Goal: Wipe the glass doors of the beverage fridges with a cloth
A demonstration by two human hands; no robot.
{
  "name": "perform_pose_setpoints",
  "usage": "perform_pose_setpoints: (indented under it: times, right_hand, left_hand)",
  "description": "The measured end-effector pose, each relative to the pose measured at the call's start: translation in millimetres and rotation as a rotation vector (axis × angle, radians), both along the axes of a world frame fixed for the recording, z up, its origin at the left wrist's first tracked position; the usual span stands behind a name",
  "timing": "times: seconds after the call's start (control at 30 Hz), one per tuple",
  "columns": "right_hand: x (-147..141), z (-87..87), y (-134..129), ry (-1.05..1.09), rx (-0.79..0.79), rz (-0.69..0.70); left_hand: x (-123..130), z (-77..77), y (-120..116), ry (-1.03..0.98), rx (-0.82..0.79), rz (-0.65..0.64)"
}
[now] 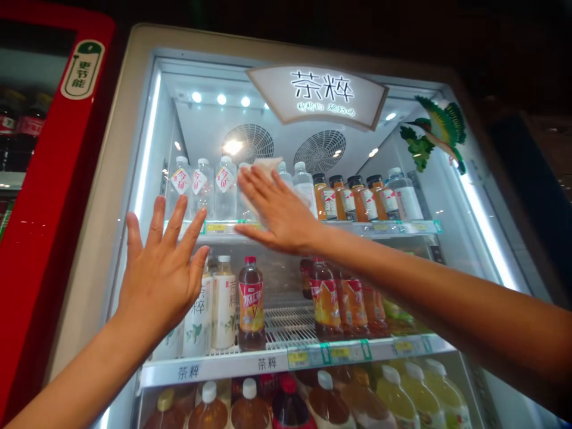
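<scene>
A glass-fronted drinks fridge (277, 363) with lit shelves fills the middle of the head view. My left hand (163, 268) is spread, palm toward the glass at the left, with nothing in it; whether it touches the pane I cannot tell. Toward the centre, my right hand (281, 208) lies flat over a thin white cloth (268, 163) against the door glass. Only the cloth's top edge and part of its left side show past the fingers. Behind this hand stand clear bottles (226, 190) on the top shelf, partly covered by it.
Amber bottles (348, 199) stand right on the top shelf; iced tea bottles (251, 304) are on the middle one. A lit sign (319, 95) hangs at the fridge's top, with a bird sticker (440, 128) to its right. A red fridge (49, 208) adjoins at left.
</scene>
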State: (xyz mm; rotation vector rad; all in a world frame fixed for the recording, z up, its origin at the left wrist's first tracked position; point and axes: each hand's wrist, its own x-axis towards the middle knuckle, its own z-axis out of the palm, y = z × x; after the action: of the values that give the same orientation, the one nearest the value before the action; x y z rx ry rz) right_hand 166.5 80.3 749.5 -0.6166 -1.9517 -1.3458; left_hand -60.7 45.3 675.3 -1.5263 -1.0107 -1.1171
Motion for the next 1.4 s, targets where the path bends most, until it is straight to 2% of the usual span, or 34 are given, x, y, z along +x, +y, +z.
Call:
perform_pose_setpoints:
  times: [0.07, 0.1, 0.2, 0.27, 0.37, 0.43, 0.6, 0.67, 0.73, 0.8, 0.93, 1.0, 1.1, 1.27, 1.4]
  right_hand:
    - [3, -4.9, 2, 0.068, -0.016, 0.036]
    - [4, -13.4, 1, 0.026, -0.026, 0.063]
    - [8, -48.6, -6, -0.291, -0.077, 0.152]
    - [16, -60.7, -9, -0.366, -0.106, 0.156]
    - [35, -58.8, -9, -0.111, -0.115, 0.082]
    - [47, -66.4, -7, -0.005, -0.125, 0.056]
    - [81, -131.5, -12, -0.386, -0.187, 0.115]
    - [101, -143.8, -13, -0.315, -0.186, 0.085]
    - [123, -145.1, -11, -0.106, -0.167, 0.029]
    - [144, -145.3, -8, 0.002, -0.143, 0.001]
    - [184, -156.2, -3, -0.142, -0.138, -0.009]
    - [205, -161.0, -1, -0.071, -0.13, -0.023]
    - [233, -168.0, 2, 0.146, -0.104, -0.034]
    - [270, -182.5, 3, -0.002, -0.137, -0.032]
    - [311, -182.6, 6, 0.23, -0.089, -0.07]
  left_hand:
    - [0, -7.7, -3, 0.005, -0.015, -0.001]
    - [0, -11.8, -4, 0.01, -0.016, -0.003]
    - [1, -27.7, -7, 0.028, 0.003, -0.001]
    - [4, -41.7, -8, 0.048, 0.013, 0.007]
    - [12, -65.7, -9, 0.077, -0.01, 0.012]
    - [23, -82.2, -10, 0.095, -0.047, -0.003]
    - [59, -118.6, -11, 0.119, -0.109, -0.049]
    - [78, -127.7, -9, 0.134, -0.122, -0.074]
    - [98, -132.6, -7, 0.131, -0.125, -0.103]
    - [120, -134.0, -3, 0.12, -0.108, -0.136]
    - [164, -132.6, 3, 0.154, -0.07, -0.18]
    - [184, -132.0, 5, 0.174, -0.066, -0.187]
    - [214, -132.0, 9, 0.185, -0.074, -0.204]
    - [263, -132.9, 15, 0.198, -0.076, -0.245]
    - [298, -133.8, 18, 0.201, -0.074, -0.237]
